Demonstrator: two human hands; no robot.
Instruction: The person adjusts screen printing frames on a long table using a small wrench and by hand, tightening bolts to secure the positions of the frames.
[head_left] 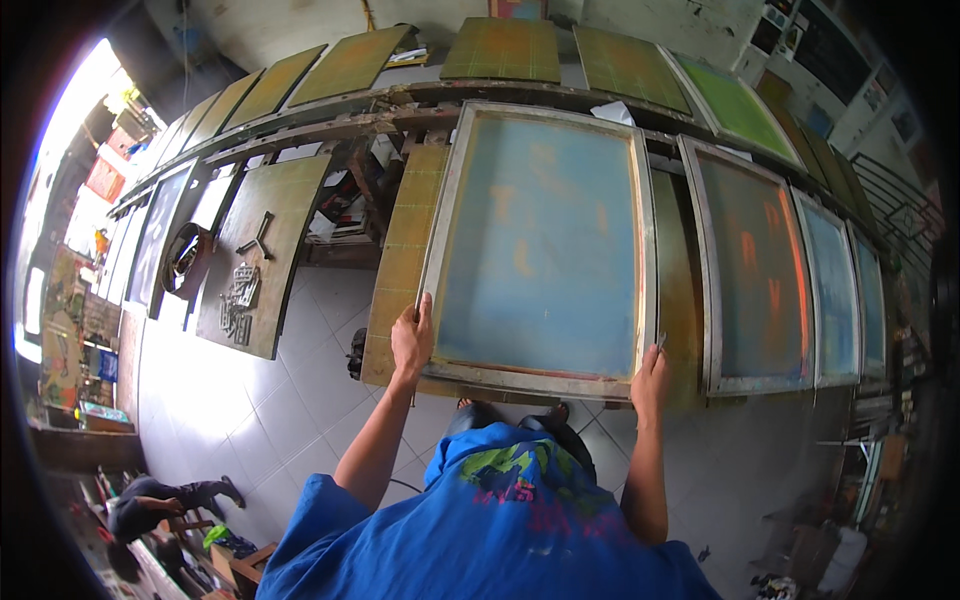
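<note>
A large screen-printing frame [545, 290] with pale blue mesh and a worn light border lies before me, over a greenish-brown board [405, 255]. Faint orange marks show on its mesh. My left hand [411, 342] is closed around its left side near the front corner, thumb pointing up along the edge. Gripping the opposite side, close to the front right corner, is my right hand [650, 378]. A small greyish piece sticks up at the right fingertips; its kind is too small to tell.
To the right stands another screen frame [755, 270] with orange marks. At left, a board [265, 190] carries a dark Y-shaped tool [257, 236] and several metal pieces [240, 300]. More boards [500, 50] line the back. A person [165, 505] is at the lower left.
</note>
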